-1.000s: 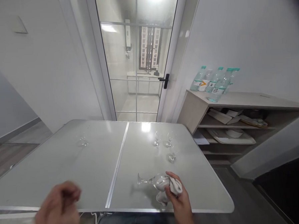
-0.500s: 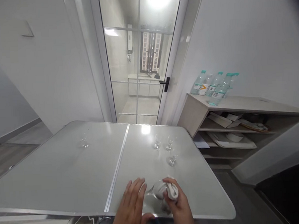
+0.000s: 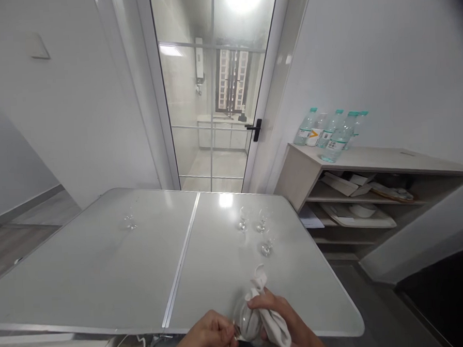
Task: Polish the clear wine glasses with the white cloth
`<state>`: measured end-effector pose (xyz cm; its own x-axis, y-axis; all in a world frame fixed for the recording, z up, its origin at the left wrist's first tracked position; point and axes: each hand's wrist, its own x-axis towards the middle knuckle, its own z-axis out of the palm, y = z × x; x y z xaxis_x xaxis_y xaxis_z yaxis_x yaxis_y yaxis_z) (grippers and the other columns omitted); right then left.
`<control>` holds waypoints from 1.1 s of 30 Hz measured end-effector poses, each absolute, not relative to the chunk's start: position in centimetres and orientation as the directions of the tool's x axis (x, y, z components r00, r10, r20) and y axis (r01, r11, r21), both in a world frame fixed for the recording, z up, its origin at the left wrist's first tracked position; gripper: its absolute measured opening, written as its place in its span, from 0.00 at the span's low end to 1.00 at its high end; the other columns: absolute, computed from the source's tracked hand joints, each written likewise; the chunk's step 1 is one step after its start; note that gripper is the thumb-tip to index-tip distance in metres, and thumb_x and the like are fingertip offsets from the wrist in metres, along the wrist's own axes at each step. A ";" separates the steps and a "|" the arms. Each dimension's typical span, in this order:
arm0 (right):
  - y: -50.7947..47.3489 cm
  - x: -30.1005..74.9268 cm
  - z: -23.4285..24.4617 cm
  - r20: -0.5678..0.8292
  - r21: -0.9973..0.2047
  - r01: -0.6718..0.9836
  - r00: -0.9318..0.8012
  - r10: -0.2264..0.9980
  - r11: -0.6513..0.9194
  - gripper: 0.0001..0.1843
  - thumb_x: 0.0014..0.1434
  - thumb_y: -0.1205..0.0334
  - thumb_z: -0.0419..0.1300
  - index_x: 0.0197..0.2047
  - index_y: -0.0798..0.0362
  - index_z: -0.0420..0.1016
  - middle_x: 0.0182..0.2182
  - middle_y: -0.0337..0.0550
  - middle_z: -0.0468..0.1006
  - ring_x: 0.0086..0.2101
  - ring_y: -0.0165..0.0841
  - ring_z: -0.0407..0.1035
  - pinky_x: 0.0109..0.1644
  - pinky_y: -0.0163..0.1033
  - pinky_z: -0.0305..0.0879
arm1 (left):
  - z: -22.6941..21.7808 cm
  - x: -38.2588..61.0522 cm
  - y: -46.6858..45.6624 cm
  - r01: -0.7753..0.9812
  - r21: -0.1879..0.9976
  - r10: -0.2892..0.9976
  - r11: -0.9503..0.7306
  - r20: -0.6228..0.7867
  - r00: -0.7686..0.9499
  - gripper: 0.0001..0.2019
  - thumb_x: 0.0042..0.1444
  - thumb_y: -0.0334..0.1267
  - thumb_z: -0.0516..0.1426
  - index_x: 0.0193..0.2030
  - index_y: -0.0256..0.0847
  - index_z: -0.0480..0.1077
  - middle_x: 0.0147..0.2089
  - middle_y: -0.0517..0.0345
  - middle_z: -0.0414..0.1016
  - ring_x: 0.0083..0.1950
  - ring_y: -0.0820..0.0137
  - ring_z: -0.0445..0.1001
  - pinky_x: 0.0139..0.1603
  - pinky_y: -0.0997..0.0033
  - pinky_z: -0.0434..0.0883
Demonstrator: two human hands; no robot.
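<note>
Near the front edge of the table, my left hand (image 3: 213, 336) has its fingers pinched round the stem end of a clear wine glass (image 3: 246, 319), which lies tilted on its side. My right hand (image 3: 291, 318) grips a white cloth (image 3: 277, 330) at the mouth of the glass. Part of the cloth appears to be inside the bowl, and a corner sticks up above my fingers. The glass's foot is hidden by my left fingers. Farther back stand three more clear glasses: one at the front (image 3: 266, 248), one at back left (image 3: 242, 224) and one at back right (image 3: 261, 225).
Another clear glass (image 3: 130, 222) stands on the left half of the pale table (image 3: 116, 273), beyond a metal seam (image 3: 181, 259). Several plastic bottles (image 3: 333, 142) stand on a low shelf unit (image 3: 374, 162) at the right. A glazed door (image 3: 215, 159) is behind the table.
My left hand was spread beside the glass and has closed on its stem. My right hand and the glass have shifted slightly; the cloth, bunched before, now hangs loose from my fingers.
</note>
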<state>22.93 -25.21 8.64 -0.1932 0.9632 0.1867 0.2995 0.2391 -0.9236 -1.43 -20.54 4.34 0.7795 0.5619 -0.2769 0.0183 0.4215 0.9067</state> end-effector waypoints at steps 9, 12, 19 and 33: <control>-23.7 18.9 7.2 0.092 -0.985 -0.074 0.532 0.842 0.154 0.32 0.61 0.47 0.68 0.66 0.47 0.71 0.63 0.51 0.74 0.61 0.49 0.68 0.63 0.48 0.67 | 5.2 -0.8 -22.2 0.146 0.989 0.988 0.011 -0.034 0.152 0.28 0.63 0.63 0.54 0.26 0.40 0.67 0.19 0.61 0.63 0.22 0.72 0.62 0.27 0.74 0.59; -24.3 18.3 7.5 -0.001 -0.954 -0.271 0.436 0.900 0.131 0.31 0.64 0.42 0.64 0.66 0.46 0.71 0.61 0.52 0.75 0.61 0.49 0.68 0.63 0.52 0.67 | 5.3 -0.8 -22.6 0.089 0.996 0.990 -0.005 -0.008 0.141 0.28 0.63 0.63 0.55 0.27 0.39 0.68 0.18 0.60 0.65 0.22 0.73 0.63 0.28 0.74 0.61; -24.2 16.1 7.7 -0.076 -0.747 -0.663 0.004 0.997 -0.054 0.43 0.57 0.27 0.58 0.64 0.48 0.77 0.59 0.57 0.78 0.58 0.58 0.71 0.60 0.62 0.67 | 4.4 0.7 -22.0 -0.288 0.932 0.937 0.220 -0.120 0.327 0.30 0.57 0.68 0.59 0.28 0.39 0.66 0.15 0.67 0.56 0.18 0.76 0.59 0.25 0.74 0.62; -23.2 16.7 7.3 -0.114 -0.750 -0.652 -0.037 0.993 -0.110 0.44 0.51 0.38 0.72 0.67 0.47 0.71 0.56 0.55 0.80 0.53 0.51 0.74 0.57 0.55 0.70 | 1.9 1.0 -20.9 -0.415 0.656 0.620 0.630 -0.103 0.778 0.27 0.56 0.63 0.64 0.29 0.39 0.66 0.12 0.72 0.50 0.11 0.78 0.50 0.17 0.77 0.60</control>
<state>16.69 -23.23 7.30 -0.0367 0.9929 -0.1136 -0.6519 -0.1099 -0.7503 0.96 -20.88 1.89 0.7779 0.6199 -0.1028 -0.4151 0.6298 0.6565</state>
